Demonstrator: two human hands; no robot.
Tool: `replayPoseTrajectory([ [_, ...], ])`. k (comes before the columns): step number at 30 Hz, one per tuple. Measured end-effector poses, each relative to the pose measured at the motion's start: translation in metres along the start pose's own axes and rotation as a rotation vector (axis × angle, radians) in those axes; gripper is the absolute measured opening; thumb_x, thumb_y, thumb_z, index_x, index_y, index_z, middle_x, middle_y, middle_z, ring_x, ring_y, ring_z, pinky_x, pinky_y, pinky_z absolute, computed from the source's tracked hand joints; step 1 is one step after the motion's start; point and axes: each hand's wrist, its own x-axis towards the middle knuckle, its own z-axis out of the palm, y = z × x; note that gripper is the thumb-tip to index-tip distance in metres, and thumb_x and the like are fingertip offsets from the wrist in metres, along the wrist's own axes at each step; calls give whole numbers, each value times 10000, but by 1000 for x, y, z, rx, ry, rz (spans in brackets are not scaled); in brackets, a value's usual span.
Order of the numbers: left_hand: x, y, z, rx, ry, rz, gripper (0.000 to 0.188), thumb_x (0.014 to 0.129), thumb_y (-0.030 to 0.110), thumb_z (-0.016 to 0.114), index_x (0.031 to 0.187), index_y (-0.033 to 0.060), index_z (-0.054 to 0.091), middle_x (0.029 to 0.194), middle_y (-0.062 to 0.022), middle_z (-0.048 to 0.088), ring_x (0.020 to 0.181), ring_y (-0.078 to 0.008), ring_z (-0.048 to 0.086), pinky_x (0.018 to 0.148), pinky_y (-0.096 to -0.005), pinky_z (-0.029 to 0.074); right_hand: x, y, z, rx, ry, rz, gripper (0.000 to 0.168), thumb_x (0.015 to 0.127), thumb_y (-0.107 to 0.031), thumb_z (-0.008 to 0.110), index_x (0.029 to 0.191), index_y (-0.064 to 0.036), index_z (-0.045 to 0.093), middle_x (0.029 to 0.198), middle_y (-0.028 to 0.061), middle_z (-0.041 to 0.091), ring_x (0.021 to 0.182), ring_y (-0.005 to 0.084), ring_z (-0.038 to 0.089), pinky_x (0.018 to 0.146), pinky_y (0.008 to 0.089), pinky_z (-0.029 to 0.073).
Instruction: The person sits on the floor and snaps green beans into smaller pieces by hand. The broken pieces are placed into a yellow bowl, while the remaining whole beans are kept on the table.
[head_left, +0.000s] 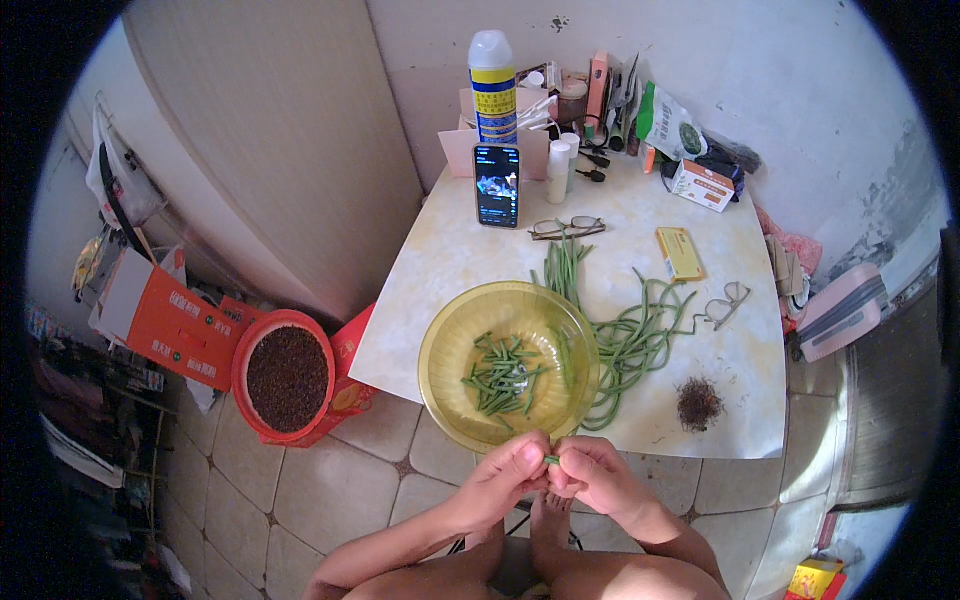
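Both hands meet just in front of the near rim of a yellow translucent bowl. Between the fingertips is a short piece of green long bean; my left hand pinches one side of it and my right hand the other. Cut lengths of bean lie loose in the bottom of the bowl. Right of the bowl sprawls a tangle of whole long beans. A straighter bundle of beans lies behind the bowl.
A lit phone leans on a spray can at the table's back. Eyeglasses, a second pair, a yellow box and a dark stringy clump lie on the table. A red tub stands left.
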Motion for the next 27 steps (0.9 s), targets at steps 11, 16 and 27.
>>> replayPoseTrajectory([
  [11,14,1,-14,-324,96,70,329,888,393,391,903,70,452,763,17,398,691,-95,356,666,-232,319,15,11,-8,429,46,-113,332,890,-301,411,854,13,509,588,-50,299,474,55,236,460,215,219],
  [16,20,22,-30,-404,123,30,602,885,452,316,1284,4,263,1221,-90,410,1171,-184,361,1011,-313,245,16,-12,-8,302,49,30,457,898,-295,348,1176,61,420,674,-40,344,539,62,283,529,192,256],
  [27,14,29,-20,999,181,335,313,853,154,485,1142,37,458,1083,-136,498,997,-223,486,839,-312,380,13,-15,-14,-234,16,-49,406,889,-105,396,1272,-38,281,848,44,551,627,58,407,588,176,369],
])
